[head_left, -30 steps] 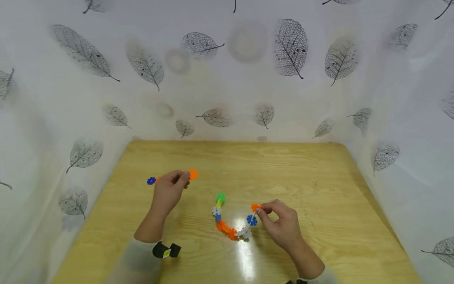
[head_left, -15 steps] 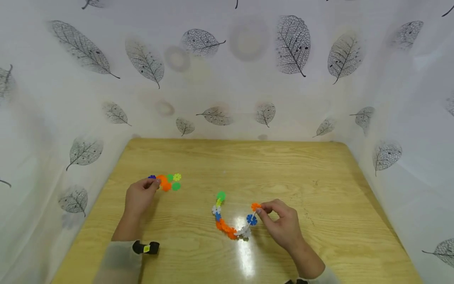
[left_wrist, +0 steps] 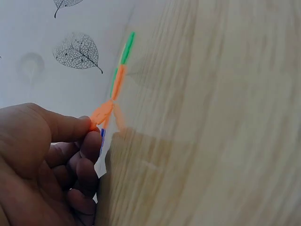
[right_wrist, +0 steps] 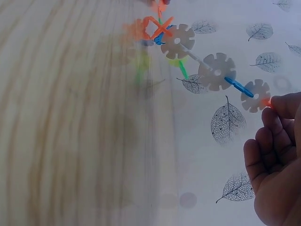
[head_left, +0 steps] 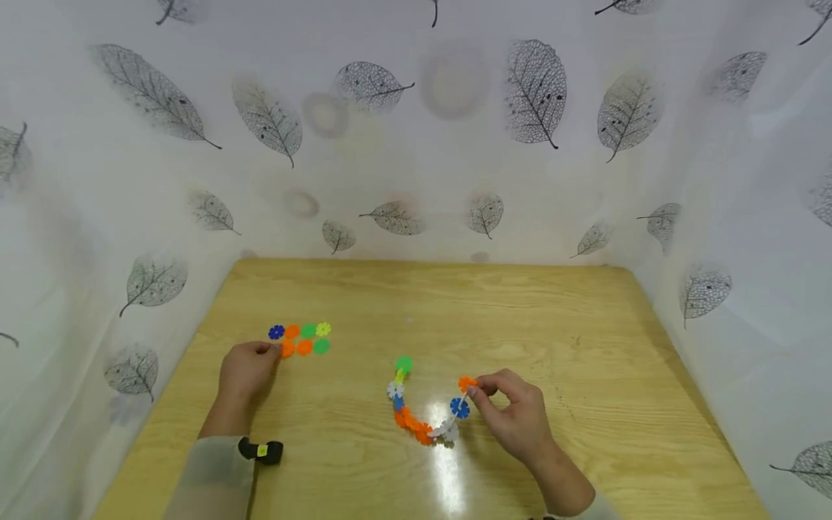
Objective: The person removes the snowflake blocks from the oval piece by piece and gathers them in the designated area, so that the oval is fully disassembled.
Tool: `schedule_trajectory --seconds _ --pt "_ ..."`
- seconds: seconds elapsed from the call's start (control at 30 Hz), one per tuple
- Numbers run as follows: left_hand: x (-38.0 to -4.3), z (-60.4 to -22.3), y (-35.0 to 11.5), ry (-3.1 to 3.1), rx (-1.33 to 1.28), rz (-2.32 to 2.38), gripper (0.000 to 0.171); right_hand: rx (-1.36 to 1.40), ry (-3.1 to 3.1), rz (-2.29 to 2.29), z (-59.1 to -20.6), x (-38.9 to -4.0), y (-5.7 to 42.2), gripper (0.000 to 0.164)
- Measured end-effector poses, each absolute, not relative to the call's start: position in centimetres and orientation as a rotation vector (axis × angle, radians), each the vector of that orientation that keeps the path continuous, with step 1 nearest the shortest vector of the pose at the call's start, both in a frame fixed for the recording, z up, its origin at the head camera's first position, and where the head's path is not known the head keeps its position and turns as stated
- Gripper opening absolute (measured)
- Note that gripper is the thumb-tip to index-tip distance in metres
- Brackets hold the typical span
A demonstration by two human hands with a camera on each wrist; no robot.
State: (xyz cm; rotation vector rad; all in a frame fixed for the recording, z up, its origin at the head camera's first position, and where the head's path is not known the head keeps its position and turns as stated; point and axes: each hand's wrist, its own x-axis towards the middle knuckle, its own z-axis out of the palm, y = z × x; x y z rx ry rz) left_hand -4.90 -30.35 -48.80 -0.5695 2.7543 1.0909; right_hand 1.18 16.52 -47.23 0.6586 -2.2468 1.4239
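- Chain of discs: curved on the table between the hands, nearer the right; end by the right hand raised.
- Right hand: thumb and finger pinch the chain's orange end disc; other fingers curled, forearm slanting in from the person's right.
- Left hand: thumb and fingertip pinch a tilted orange disc, remaining fingers bent beneath.
- Loose discs: flat on the table, just beyond the left hand.

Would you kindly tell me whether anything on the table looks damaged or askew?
Nothing stands out: loose discs lie in rows, the left grip holds one orange disc tilted, and the chain shows no obvious break.
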Motion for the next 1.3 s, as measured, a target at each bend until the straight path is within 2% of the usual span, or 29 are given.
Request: schedule_trajectory --seconds 0.7,0.97,1.17,1.3 --pt "-5.4 -49.2 -30.4 2.869 -0.510 0.903 0.050 0.668 -2.220 1.460 -47.6 1.1 16.2 0.025" --pt "-5.5 -49.0 -30.4 2.866 -0.496 0.924 0.054 0.688 -2.209 1.452 -47.0 0.9 16.2 0.023" --pt "-4.8 -47.7 -28.0 2.864 -0.452 1.120 0.052 0.681 -2.205 1.429 -46.9 0.9 16.3 0.022" --pt "-4.4 -46.5 -25.2 2.858 -0.241 1.288 0.047 0.675 -2.210 1.425 -46.9 0.9 16.4 0.021"
